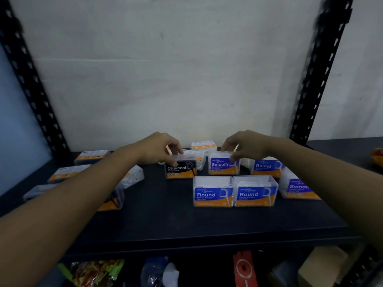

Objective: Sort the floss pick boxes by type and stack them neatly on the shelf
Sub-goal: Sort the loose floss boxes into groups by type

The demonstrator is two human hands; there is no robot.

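Our arms reach across the dark shelf. Our left hand pinches the top of a Charcoal box at mid-shelf; our right hand pinches a Smooth box just right of it. Two Round boxes stand touching, nearer us.

The person's bare left hand and bare right hand are showing uncovered from fingertips to wrist. The slim, bare left forearm and the slim, bare right forearm are likewise running uncovered along all their visible length. Each forearm is looking narrow at the wrist and much broader toward the picture's lower corner, where the wide lens is stretching it. Dim light and slight blur are softening the fingers, so the nails and knuckles are giving too little detail to tell.
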